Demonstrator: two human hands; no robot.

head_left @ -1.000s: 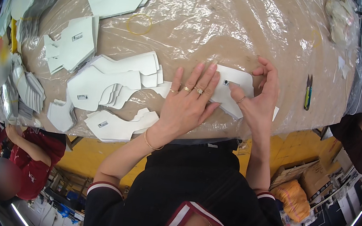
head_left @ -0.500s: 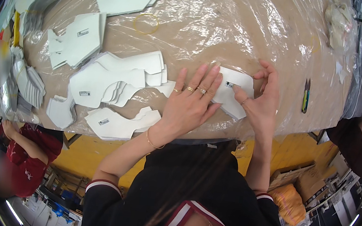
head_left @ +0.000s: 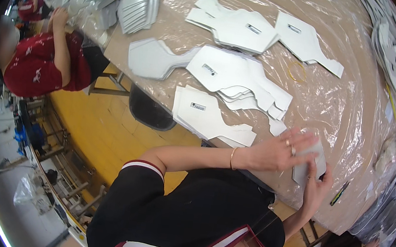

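While left hand (head_left: 279, 154) presses flat, fingers spread, on white card piece (head_left: 314, 161), right hand (head_left: 317, 186) grips its edge.

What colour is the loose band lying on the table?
Yellow band, clearest in the head view.

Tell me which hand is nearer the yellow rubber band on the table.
Left. The left hand lies flat on a white cut piece, below the yellow rubber band. The right hand holds that piece's near edge, farther off.
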